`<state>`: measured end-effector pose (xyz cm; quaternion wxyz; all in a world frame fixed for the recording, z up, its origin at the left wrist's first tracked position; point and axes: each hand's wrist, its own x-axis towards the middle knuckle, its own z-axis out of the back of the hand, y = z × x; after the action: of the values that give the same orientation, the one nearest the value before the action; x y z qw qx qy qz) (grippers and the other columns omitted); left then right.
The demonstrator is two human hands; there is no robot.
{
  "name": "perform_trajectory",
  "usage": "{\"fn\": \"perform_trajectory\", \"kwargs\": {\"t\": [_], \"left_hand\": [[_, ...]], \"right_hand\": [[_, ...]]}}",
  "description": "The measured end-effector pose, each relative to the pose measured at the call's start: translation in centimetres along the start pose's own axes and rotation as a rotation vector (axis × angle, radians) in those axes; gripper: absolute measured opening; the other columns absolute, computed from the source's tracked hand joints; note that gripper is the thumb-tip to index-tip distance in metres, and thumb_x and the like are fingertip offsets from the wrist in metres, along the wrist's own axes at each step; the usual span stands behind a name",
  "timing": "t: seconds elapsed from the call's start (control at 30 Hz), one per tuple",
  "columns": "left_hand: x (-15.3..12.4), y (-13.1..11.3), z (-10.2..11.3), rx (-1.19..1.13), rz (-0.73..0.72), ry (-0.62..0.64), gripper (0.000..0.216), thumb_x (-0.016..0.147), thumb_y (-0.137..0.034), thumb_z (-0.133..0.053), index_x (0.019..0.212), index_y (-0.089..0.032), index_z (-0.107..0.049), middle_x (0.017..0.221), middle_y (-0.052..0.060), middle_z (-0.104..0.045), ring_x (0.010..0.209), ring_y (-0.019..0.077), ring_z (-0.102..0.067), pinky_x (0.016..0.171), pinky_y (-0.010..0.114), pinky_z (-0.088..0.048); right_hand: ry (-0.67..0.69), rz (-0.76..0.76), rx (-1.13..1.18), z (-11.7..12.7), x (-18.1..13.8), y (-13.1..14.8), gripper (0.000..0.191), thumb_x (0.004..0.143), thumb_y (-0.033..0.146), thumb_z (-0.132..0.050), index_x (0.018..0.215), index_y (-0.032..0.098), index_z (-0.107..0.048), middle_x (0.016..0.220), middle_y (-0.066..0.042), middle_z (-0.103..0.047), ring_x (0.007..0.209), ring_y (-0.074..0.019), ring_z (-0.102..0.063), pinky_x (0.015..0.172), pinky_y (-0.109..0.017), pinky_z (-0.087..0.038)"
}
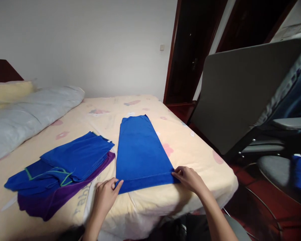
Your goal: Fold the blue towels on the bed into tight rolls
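Note:
A long blue towel lies flat on the bed, folded into a narrow strip running away from me. My left hand pinches its near left corner. My right hand pinches its near right corner. Both hands are closed on the towel's near hem, close to the bed's front edge. To the left lies a pile of folded blue cloths on top of a purple cloth.
The bed has a pale yellow flowered sheet. A grey rolled duvet and a yellow pillow lie at the far left. On the right stand a grey board, chairs and a dark wooden door.

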<state>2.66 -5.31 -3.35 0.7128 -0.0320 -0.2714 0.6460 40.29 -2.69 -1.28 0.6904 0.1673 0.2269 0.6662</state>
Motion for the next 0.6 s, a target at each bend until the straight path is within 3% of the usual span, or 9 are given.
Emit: {"fn": "perform_trajectory", "kwargs": {"t": [0.23,0.4,0.6], "left_hand": [[-0.7,0.4,-0.7,0.013,0.006,-0.026,0.034,0.094,-0.050,-0.052,0.079,-0.023,-0.067,0.058,-0.001,-0.063,0.062,0.0214,-0.068,0.065,0.030,-0.040],[-1.2,0.8,-0.8,0.046,-0.001,-0.054,0.028,0.094,-0.047,-0.054,0.095,-0.023,-0.068,0.066,0.001,-0.068,0.071,0.0242,-0.070,0.070,0.035,-0.042],[-1.2,0.4,0.0,0.068,-0.171,-0.170,0.023,0.097,-0.041,-0.054,0.102,-0.025,-0.070,0.100,0.008,-0.075,0.095,0.0263,-0.068,0.081,0.037,-0.045]], "right_hand": [[-0.033,-0.021,0.002,-1.0,0.0,-0.5,0.024,0.092,0.045,-0.061,0.083,0.025,-0.070,0.088,-0.006,-0.076,0.083,-0.0254,-0.070,0.064,-0.030,-0.041],[-0.078,0.029,0.014,-1.0,0.5,-1.4,0.030,0.088,0.049,-0.062,0.079,0.021,-0.069,0.093,-0.011,-0.072,0.081,-0.0247,-0.068,0.068,-0.031,-0.045],[0.002,0.057,0.244,0.1,0.5,-2.4,0.041,0.092,0.053,-0.049,0.091,0.020,-0.072,0.092,-0.010,-0.075,0.085,-0.0263,-0.070,0.072,-0.032,-0.048]]}}
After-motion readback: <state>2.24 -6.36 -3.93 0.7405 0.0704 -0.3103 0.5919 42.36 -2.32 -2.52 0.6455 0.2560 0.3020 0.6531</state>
